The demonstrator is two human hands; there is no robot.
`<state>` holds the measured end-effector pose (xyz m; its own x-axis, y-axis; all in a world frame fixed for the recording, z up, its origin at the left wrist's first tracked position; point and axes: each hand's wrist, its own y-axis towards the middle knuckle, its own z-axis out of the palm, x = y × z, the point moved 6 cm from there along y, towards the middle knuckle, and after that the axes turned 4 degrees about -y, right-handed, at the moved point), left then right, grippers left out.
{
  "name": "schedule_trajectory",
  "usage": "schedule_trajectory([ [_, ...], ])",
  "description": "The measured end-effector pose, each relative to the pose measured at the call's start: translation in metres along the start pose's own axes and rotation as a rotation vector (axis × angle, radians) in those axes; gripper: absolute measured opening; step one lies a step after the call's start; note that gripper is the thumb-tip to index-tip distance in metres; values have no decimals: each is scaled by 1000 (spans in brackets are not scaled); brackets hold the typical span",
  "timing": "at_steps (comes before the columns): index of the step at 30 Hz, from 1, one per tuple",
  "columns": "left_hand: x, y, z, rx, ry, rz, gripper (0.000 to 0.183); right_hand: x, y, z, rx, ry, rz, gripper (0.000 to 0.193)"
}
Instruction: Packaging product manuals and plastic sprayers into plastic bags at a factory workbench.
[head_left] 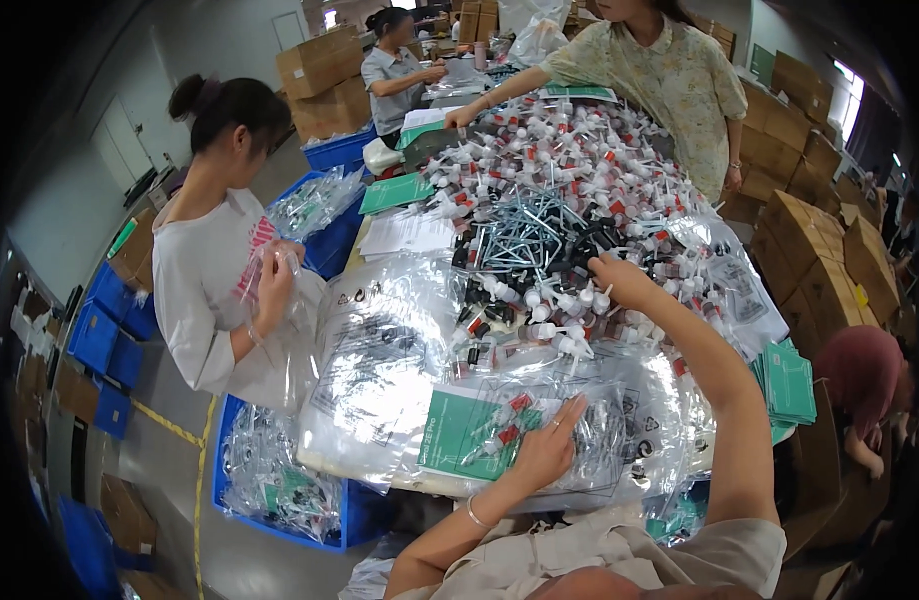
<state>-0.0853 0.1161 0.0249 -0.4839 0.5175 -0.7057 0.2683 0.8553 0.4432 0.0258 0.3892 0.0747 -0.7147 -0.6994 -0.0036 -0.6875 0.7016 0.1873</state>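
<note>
My left hand (pixel 547 452) lies with its fingers stretched out on clear plastic bags (pixel 619 440) at the near side of the table. Just left of it is a green booklet (pixel 464 435), with small white and red bottles (pixel 509 432) over it, seemingly under clear film. My right hand (pixel 624 283) reaches forward into the heap, its fingers curled down among black pieces (pixel 579 250) and small white bottles (pixel 544 330). What those fingers hold, if anything, is hidden. Beside them lies a pile of silver bent metal rods (pixel 524 232).
Many white bottles with red parts (pixel 599 150) cover the far table. Another person (pixel 219 250) at left handles a clear bag; a person in a patterned shirt (pixel 669 90) reaches over the far side. Green booklets (pixel 784 385) are stacked right. A blue bin (pixel 279 480) holds filled bags.
</note>
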Motion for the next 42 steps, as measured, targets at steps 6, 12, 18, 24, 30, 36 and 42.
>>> schedule_trajectory([
  [6, -2, 0, 0, -12, -14, -9, 71, -64, -31, -12, -436, 1066, 305, 20],
  [12, 2, -5, -4, -15, 2, -32, 72, 39, -17, -34, -64, 2572, 236, 29],
  [18, 6, -5, 2, 0, 13, -52, 70, 163, 30, -26, 82, 1226, 155, 20],
  [24, 11, -6, 9, 26, -3, -76, 69, 216, 63, 31, 63, 17, -201, 16],
  [30, 10, -5, 9, 31, -23, -86, 70, 211, 76, 49, 131, -28, -118, 15],
  [36, 12, -7, 3, 18, -45, -77, 69, 226, 60, 9, 150, 255, -432, 20],
  [42, 5, -7, 2, 34, -17, -74, 61, 261, 51, 30, 269, -45, -524, 15],
])
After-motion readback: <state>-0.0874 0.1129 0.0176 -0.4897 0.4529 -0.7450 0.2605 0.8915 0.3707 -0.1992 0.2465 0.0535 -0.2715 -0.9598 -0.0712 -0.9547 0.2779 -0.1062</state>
